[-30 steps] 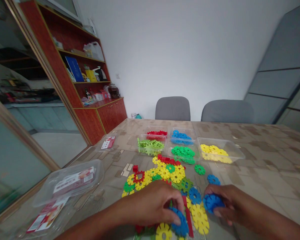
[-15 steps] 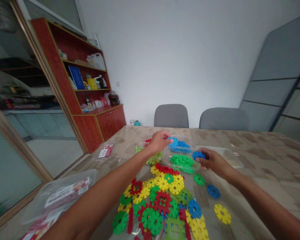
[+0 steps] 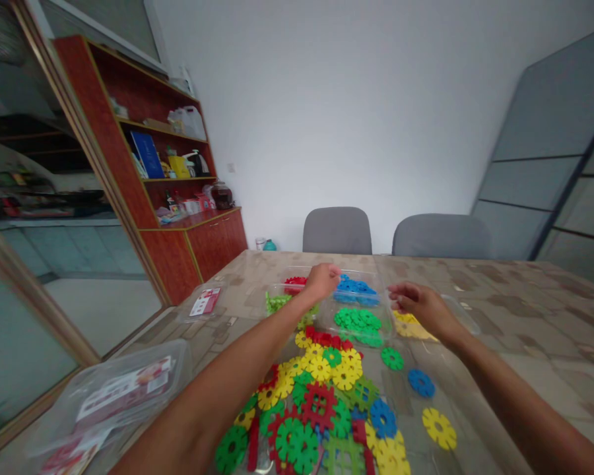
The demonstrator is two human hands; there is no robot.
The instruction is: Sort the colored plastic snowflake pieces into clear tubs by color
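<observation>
The left hand reaches out over the far clear tubs, its fingers curled at the near left edge of the tub of blue pieces; whether its grip holds anything cannot be told. The blue pieces are flat, toothed discs like small gears, heaped in a clear plastic tub that stands on the desk just behind the tub of green discs. The right hand hovers to the right of these, above the tub of yellow pieces, fingers loosely bent and its grip narrow, with nothing seen in it. Nearer the person, a loose heap of mixed discs in red, yellow, green and blue lies on the desk, with a lone blue disc and a yellow disc to its right.
</observation>
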